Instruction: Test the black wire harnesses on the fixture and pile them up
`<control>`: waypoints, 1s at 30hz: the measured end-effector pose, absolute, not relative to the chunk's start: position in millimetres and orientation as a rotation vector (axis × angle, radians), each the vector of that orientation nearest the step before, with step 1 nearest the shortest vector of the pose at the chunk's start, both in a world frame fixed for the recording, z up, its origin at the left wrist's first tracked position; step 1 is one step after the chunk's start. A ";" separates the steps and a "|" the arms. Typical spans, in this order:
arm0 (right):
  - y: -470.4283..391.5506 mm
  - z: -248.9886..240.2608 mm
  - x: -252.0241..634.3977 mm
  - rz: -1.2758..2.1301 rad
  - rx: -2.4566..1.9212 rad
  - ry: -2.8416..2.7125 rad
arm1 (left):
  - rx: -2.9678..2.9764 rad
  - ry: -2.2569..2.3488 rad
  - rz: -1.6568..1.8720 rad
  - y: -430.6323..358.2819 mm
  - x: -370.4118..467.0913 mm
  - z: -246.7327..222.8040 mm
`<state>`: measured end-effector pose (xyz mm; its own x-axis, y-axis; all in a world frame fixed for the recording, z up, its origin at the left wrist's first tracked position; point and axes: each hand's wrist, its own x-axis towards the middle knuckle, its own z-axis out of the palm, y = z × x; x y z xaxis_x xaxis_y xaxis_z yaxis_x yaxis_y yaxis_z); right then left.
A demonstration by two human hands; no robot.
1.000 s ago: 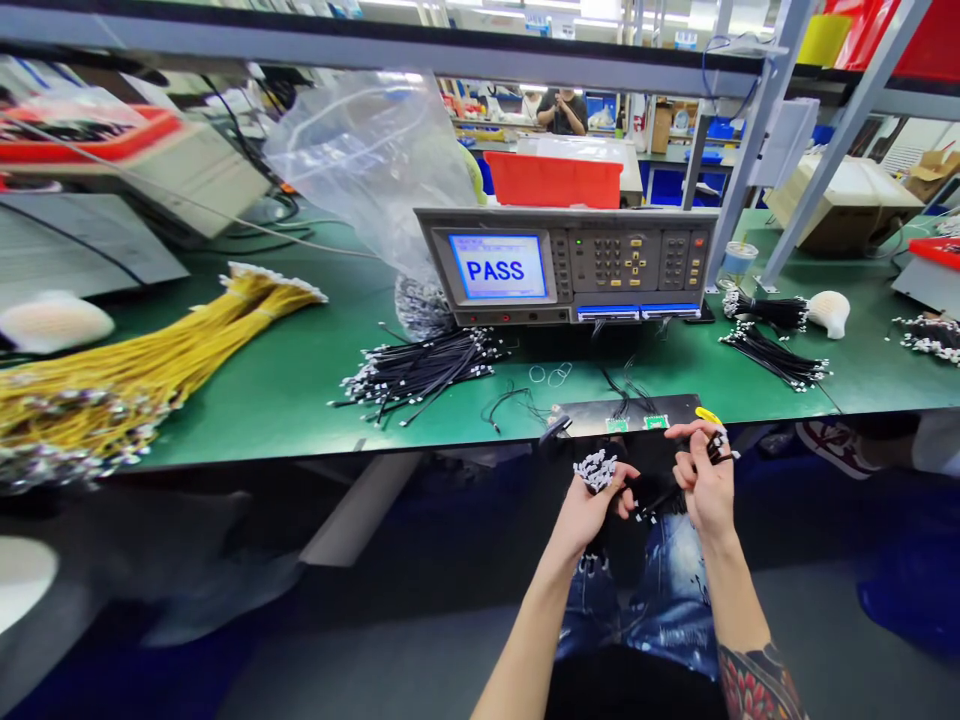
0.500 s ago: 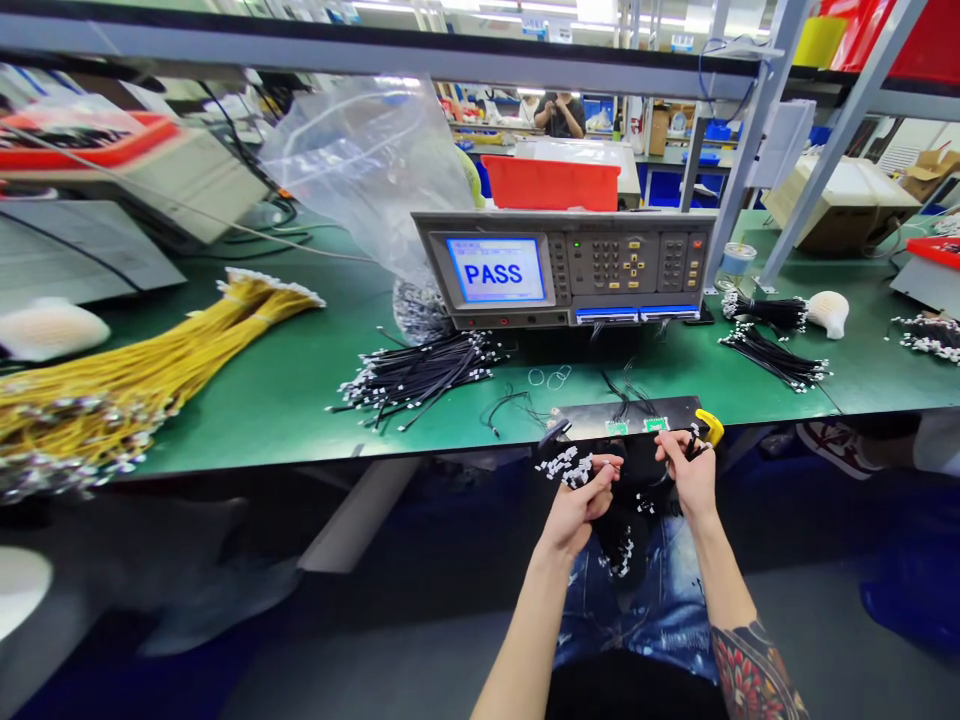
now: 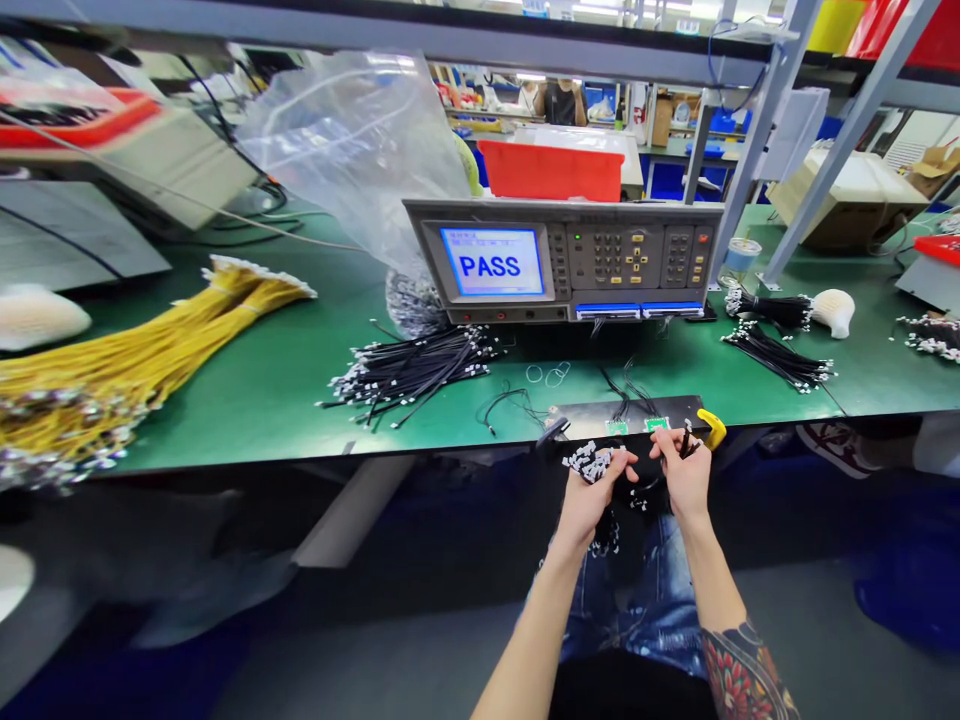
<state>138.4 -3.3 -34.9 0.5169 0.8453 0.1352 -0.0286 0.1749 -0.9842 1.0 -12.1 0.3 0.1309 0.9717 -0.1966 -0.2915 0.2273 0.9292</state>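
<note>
My left hand is closed around a bundle of black cables with white connectors, whose lower ends hang over my lap. Close by on the right, my right hand pinches a few black cables near the table edge. Just beyond both hands lies a black board with two small green circuit boards wired to it. A yellow hook-shaped piece sits at its right end. The tester behind shows PASS on its screen.
Black cable bundles lie left of the board, others to the right. Yellow cables cover the table's left part. A red bin stands behind the tester. Metal shelf posts rise at right. A person is in the background.
My left hand has moved right and slightly up with its cable bundle, closer to my right hand. My right hand has shifted slightly left. The view has tilted a little.
</note>
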 end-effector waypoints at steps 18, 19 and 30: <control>-1.6 -35.1 134.2 0.724 -1.232 -0.777 | 0.895 1.162 1.395 5.5 16.2 -10.5; -1.2 -35.6 134.6 0.724 -1.231 -0.781 | 0.900 1.181 1.407 6.2 16.9 -12.6; -2.7 -34.1 137.6 0.853 -1.237 -0.786 | 0.923 1.169 1.414 8.5 16.5 -16.7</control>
<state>137.6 -2.7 -34.1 0.4741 0.8792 0.0471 -0.1191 0.1170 -0.9860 16.5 8.5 -16.7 -0.1684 0.9844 -0.0515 -0.2354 0.0105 0.9719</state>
